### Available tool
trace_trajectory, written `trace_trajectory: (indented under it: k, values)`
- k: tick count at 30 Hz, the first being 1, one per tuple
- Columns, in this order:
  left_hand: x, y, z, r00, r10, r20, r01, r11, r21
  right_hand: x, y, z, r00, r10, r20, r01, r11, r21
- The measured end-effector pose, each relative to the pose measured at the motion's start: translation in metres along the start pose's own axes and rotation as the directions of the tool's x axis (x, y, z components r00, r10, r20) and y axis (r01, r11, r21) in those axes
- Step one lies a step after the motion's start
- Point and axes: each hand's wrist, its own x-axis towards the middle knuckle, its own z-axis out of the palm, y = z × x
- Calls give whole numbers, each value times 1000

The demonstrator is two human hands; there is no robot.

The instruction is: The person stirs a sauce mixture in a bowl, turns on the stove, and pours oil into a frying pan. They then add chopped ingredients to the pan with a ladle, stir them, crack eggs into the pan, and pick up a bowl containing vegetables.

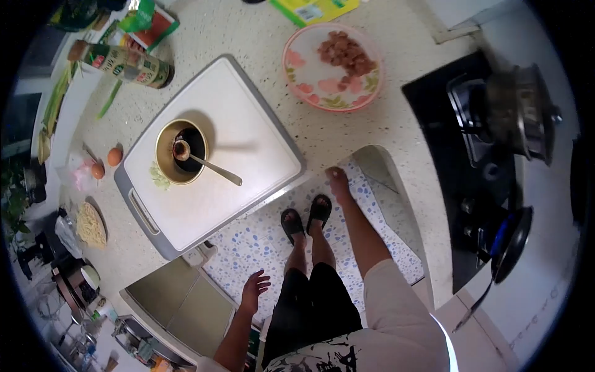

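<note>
My left hand (256, 289) hangs below the counter with its fingers apart and holds nothing. My right hand (338, 183) is at the counter's inner edge, its fingers curled; what they hold, if anything, is hidden. Nearest to both is a white cutting board (248, 136) with a grey rim. On it stands a gold-coloured bowl (162, 152) of dark liquid, with a metal spoon (217, 169) leaning in it. Chopped green pieces (158, 177) lie beside the bowl. Further back, a pink-rimmed plate (304, 65) bears cut raw meat (347, 53).
At the right, a black stove (443, 124) carries a lidded pot (517, 111) and a frying pan (514, 245) over a blue flame. Left are a sauce bottle (127, 64), eggs (114, 156), noodles (91, 224) and a sink (133, 335). A yellow packet (313, 10) lies behind the plate.
</note>
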Motion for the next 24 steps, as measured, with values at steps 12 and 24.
trace_trajectory:
  k: [12, 24]
  values:
    - [-123, 135, 163, 753, 159, 639, -477, 801, 362, -367, -97, -140, 906, 417, 68, -327, 591, 737]
    - [-234, 84, 416, 523, -298, 798, -588, 552, 591, -510, -81, -309, 867, 436, -241, 143, 246, 959]
